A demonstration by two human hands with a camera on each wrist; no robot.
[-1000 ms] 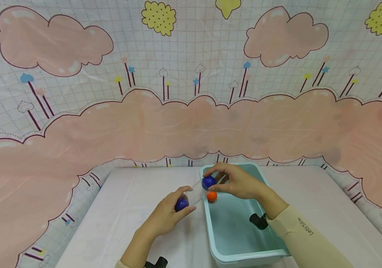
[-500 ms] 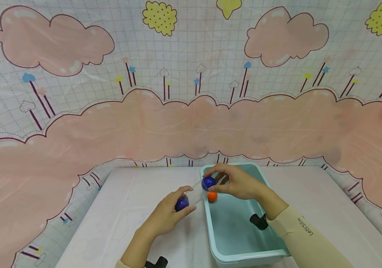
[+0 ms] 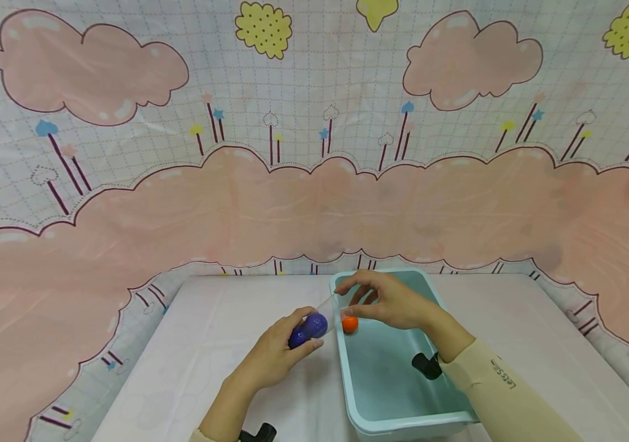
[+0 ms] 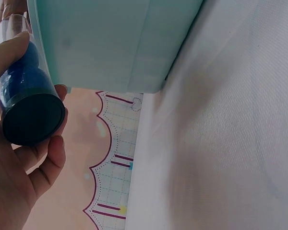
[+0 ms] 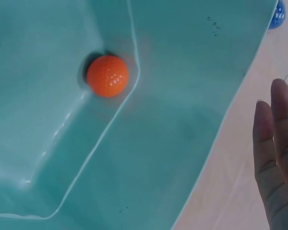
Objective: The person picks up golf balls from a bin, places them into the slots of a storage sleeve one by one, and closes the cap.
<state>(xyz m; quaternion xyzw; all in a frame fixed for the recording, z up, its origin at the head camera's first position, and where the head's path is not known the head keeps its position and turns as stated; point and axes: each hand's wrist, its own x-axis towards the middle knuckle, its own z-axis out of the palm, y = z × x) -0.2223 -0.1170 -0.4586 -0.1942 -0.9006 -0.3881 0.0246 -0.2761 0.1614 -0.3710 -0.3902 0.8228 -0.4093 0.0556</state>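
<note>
My left hand (image 3: 270,356) grips a clear plastic tube (image 3: 328,307) near its base, tilted up to the right beside the bin's left rim. Inside it lie two blue golf balls, the upper one (image 3: 316,325) against the lower one (image 3: 298,337). The left wrist view shows the tube's dark round base (image 4: 33,119), with fingers and thumb wrapped round the side. My right hand (image 3: 385,301) hovers over the bin, fingertips right at the tube's mouth, no ball between them. Its fingers (image 5: 282,124) look extended in the right wrist view.
A light teal plastic bin (image 3: 350,393) stands on the white-covered table (image 3: 181,362), under my right forearm. An orange golf ball (image 5: 107,76) lies inside it by the left wall. Behind the table hangs a patterned cloth (image 3: 292,209).
The blue golf ball that my right fingers held at the tube's mouth has dropped down the tube onto the other ball. Both hands have stayed nearly in place.
</note>
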